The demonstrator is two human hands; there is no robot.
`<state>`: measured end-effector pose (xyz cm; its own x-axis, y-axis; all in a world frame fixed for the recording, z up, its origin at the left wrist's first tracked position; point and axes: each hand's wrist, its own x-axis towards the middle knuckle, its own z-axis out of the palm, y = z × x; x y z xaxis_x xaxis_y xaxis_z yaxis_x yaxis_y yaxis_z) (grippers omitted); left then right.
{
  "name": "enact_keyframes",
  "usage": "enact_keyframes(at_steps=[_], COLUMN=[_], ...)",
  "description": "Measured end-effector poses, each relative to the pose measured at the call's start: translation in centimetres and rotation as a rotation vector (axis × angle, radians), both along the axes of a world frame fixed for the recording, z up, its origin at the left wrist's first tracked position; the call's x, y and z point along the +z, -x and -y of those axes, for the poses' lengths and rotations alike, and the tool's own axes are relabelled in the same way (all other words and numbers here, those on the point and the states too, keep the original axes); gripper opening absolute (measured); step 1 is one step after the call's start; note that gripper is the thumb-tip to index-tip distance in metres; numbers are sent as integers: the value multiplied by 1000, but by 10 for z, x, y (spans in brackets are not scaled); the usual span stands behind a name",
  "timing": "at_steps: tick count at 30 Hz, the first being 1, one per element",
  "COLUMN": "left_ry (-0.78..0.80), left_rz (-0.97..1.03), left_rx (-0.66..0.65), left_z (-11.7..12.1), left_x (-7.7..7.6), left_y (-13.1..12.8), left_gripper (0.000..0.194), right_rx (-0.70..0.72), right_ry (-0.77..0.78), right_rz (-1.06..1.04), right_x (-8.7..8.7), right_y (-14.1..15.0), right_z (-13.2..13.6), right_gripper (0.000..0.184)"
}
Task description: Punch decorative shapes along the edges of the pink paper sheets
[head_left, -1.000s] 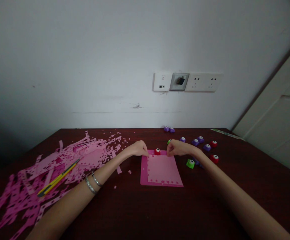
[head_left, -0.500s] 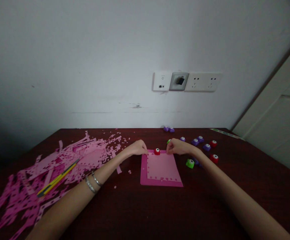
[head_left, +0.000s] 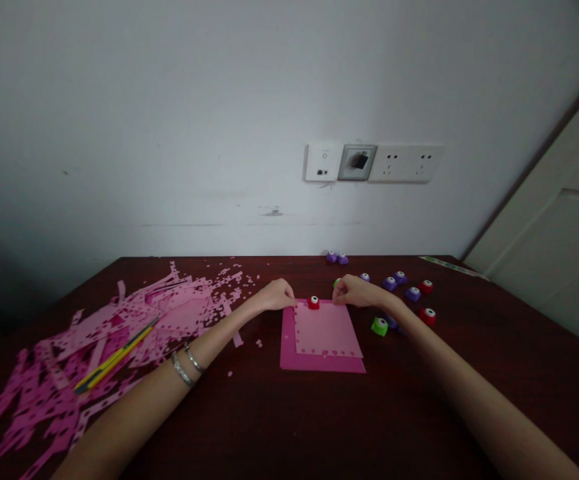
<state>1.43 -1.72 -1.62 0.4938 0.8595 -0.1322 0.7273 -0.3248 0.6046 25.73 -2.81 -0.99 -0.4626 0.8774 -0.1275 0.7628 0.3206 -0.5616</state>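
A light pink sheet of paper point(head_left: 325, 330), with small holes punched along its left and lower edges, lies over a darker pink sheet point(head_left: 302, 363). My left hand point(head_left: 275, 295) pinches the light sheet near its far left corner. At the far right corner my right hand point(head_left: 353, 291) is closed on the same sheet, fingertips at the edge. Between the hands, a red craft punch point(head_left: 314, 303) sits at the sheet's far edge. A green punch point(head_left: 337, 283) is partly hidden behind my right hand.
Pink paper scraps point(head_left: 119, 327) cover the table's left side, with a yellow pencil-like stick point(head_left: 116, 359) on top. Right of the sheets stand a green punch point(head_left: 380, 326), a red punch point(head_left: 427, 316) and several purple ones point(head_left: 413, 294). The wall point(head_left: 219, 167) borders the table's back.
The light pink sheet has shifted slightly away from me and to the right over the darker sheet, baring more of its near edge. Both hands stay closed at the far corners.
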Motion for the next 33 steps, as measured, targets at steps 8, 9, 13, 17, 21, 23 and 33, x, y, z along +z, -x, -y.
enact_keyframes(at_steps=[8,9,13,17,21,23,33], left_ry=[-27,-45,-132,-211,-168,-96,236], left_rz=[-1,-3,-4,0,63,86,-9], left_rx=[-22,-16,41,84,35,-8,-159], left_z=[-5,-6,-10,-10,-9,-8,-16], left_x=[-3,-3,2,12,20,23,42], left_y=[4,4,7,6,-1,-6,-23], left_gripper=[28,29,32,35,40,44,50], right_rx=[-48,-66,-137,-120,-66,-65,-35], right_ry=[-23,-40,-22,98,205,247,390], right_rz=[65,78,99,17,-98,-99,36], right_x=[7,9,21,28,25,23,21], right_y=[1,1,7,16,26,29,39], right_z=[4,5,13,18,12,6,-12], right_gripper=[16,17,33,49,56,56,48])
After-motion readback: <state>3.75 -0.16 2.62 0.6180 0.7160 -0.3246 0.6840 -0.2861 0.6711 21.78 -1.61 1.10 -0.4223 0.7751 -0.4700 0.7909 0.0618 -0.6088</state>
